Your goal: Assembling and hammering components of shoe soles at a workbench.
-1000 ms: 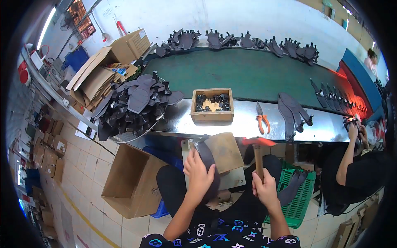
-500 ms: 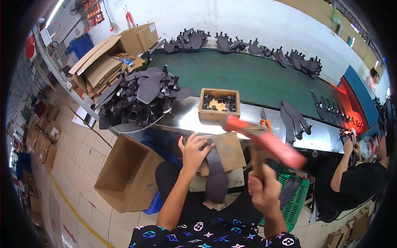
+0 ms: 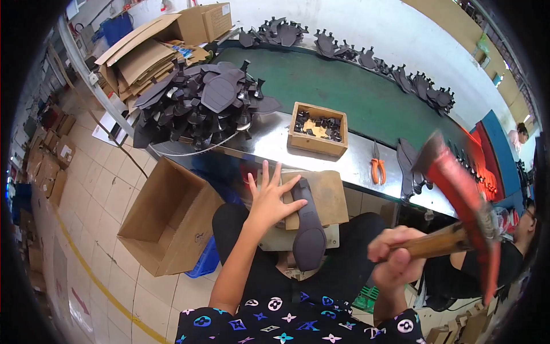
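Note:
My right hand [image 3: 401,258] grips the wooden handle of a red-headed hammer [image 3: 472,215], raised to the right of my lap and blurred by motion. A dark shoe sole [image 3: 309,243] lies lengthwise in front of me, its narrow end on a tan block [image 3: 327,198] and its broad end toward my body. My left hand [image 3: 269,203] has its fingers spread beside that narrow end. Its index fingertip touches the sole's far corner and its thumb rests across the sole. Under the block is a pale base [image 3: 331,236].
Along the metal bench edge stand a heap of heeled soles [image 3: 220,92], a wooden box [image 3: 318,146] of small black parts and orange-handled pliers [image 3: 377,171]. Behind runs a green belt [image 3: 321,86]. A cardboard box [image 3: 140,223] is at my left; a co-worker [image 3: 441,275] sits at my right.
The hammer has swung out to the right and its head has turned. My left fingers have spread wider at the sole's narrow end. The whole view has shifted slightly.

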The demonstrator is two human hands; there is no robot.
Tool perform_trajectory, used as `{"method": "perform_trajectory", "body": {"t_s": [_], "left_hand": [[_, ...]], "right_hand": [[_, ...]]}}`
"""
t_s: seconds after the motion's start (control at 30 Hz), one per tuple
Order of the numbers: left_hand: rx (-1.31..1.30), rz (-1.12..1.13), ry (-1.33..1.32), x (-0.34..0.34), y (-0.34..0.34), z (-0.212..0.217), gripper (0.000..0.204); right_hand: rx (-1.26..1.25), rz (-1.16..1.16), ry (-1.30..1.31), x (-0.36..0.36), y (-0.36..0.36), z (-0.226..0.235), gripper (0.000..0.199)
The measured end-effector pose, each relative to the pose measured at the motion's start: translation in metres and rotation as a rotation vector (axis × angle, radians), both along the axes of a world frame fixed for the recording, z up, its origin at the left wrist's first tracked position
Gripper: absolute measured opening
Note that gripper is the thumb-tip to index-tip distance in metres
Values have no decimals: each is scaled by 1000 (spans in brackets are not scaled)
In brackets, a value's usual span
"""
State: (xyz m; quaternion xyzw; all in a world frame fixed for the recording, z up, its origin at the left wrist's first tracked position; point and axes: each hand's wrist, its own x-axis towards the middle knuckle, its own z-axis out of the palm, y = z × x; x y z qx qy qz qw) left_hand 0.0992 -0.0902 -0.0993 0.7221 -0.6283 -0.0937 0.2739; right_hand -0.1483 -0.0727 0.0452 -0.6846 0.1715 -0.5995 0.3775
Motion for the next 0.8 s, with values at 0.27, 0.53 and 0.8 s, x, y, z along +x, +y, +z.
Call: {"method": "perform_trajectory", "body": {"t_s": [0.27, 0.53, 0.8], "left_hand": [[-432, -219, 177, -8, 9, -6, 25], [44, -446, 872, -71, 104, 123, 15], [212, -426, 1006, -70, 107, 120, 17]], "right_hand": [[222, -139, 728, -29, -21, -21, 19], [-195, -224, 1062, -1, -57, -66, 40], [-197, -38, 1065, -10, -70, -88, 35]]}}
